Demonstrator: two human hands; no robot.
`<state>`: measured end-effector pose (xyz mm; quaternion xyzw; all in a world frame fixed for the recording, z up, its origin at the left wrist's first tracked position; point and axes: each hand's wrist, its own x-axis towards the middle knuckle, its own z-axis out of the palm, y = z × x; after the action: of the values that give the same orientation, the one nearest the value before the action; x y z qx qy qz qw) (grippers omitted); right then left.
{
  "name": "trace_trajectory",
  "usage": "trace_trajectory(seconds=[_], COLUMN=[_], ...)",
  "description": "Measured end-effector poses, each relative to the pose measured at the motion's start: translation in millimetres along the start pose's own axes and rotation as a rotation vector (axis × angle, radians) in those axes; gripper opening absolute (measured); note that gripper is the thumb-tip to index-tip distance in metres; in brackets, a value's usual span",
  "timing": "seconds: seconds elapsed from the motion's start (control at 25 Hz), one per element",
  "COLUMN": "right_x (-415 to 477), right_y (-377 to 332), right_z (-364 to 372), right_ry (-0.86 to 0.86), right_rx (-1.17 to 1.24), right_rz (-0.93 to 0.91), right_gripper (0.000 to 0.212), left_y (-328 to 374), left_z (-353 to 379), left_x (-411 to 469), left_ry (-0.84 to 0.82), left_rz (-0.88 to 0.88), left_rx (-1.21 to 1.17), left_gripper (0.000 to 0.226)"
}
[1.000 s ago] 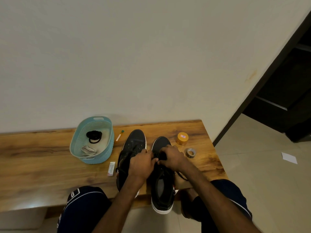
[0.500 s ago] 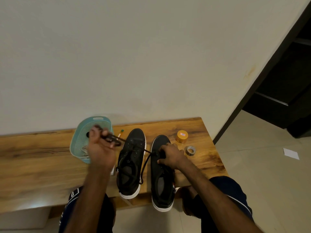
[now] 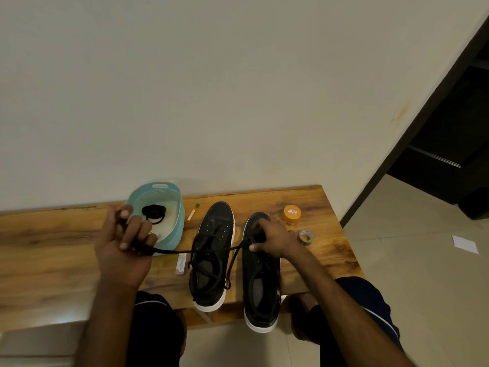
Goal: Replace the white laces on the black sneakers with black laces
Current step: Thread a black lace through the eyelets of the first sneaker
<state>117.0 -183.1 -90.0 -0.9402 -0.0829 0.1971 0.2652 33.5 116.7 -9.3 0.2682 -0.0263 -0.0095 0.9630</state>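
Just now the left hand (image 3: 124, 247) has swung out from the eyelets to the left of the frame. Its fingers are clamped round a bunched length of black lace (image 3: 169, 251), above the near rim of the teal basket (image 3: 177, 207). The lace runs taut across the centre sneaker (image 3: 214, 234) to the right sneaker (image 3: 260, 276). There the right hand (image 3: 274, 238) stays put, fingers curled, pinching the lace at the toe-end eyelets. Both shoes stand toes away on the wooden bench (image 3: 53, 247). Slack, I judge, is being drawn through an eyelet, so this shoe's lacing is only beginning. The centre one already carries loose black lace. A spare black coil (image 3: 154, 211) lies in the basket.
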Motion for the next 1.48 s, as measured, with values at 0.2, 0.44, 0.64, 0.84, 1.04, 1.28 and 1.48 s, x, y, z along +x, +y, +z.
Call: trace_trajectory(seconds=[0.2,0.44,0.64,0.84,1.04,1.28,1.48], right_x=[13,17,4,-6,-14,-21,-19], right_y=[-14,-27,-40,-41,-47,-49,-49], right_z=[0,15,-10,-40,-23,-1,-4], right_ry=[0.049,-0.050,-0.029,0.066,0.006,-0.240,-0.258], right_rx=[-0.199,-0.437,0.594,1.271,1.084,0.766,0.880], right_rz=[-0.183,-0.188,0.043,-0.187,-0.264,-0.343,-0.057], right_gripper=[0.028,0.029,0.041,0.037,0.030,0.025,0.056], left_y=[-36,-54,-58,-71,-92,-124,-121], left_z=[2,-4,-13,-7,6,15,13], left_x=[7,13,12,15,19,37,41], left_ry=[0.307,0.211,0.089,-0.006,0.109,0.177,-0.007], left_rz=[0.035,0.038,-0.125,-0.245,0.176,-0.093,0.037], left_rx=[1.090,1.658,2.101,2.226,2.265,1.264,1.426], left_gripper=[0.040,0.037,0.033,0.023,0.030,0.048,0.022])
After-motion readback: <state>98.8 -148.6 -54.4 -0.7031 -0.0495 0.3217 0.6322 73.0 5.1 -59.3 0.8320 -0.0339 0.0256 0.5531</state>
